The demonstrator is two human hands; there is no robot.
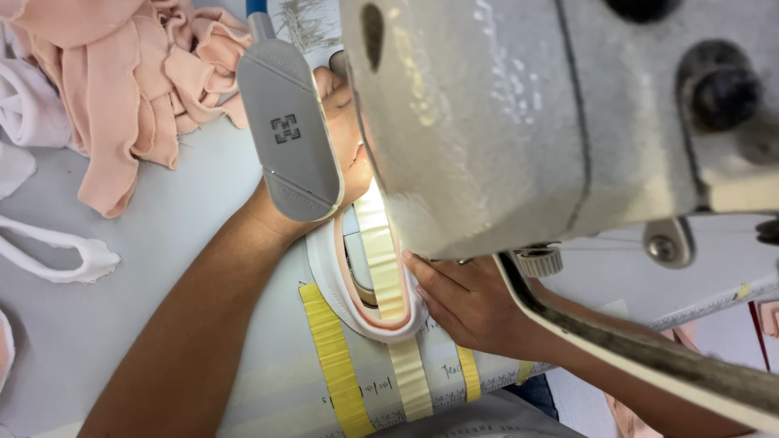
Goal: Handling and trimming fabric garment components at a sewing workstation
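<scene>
A curved padded piece (369, 312) — white outside, peach-edged inside — lies on the table (162, 268) under the sewing machine head (519, 113), with a cream ribbed strap (381, 259) running across it. The right hand (462, 296) lies flat, fingers pressing the piece's right edge. The left hand (345, 122) reaches behind the machine; whether it grips anything cannot be told, as a grey device (290, 130) and the head hide its fingers. The piece looks light, soft and limp — likely to shift or pucker, so best pinned flat at its rim with spread fingertips. Peach fabric (138, 73) lies heaped well apart.
</scene>
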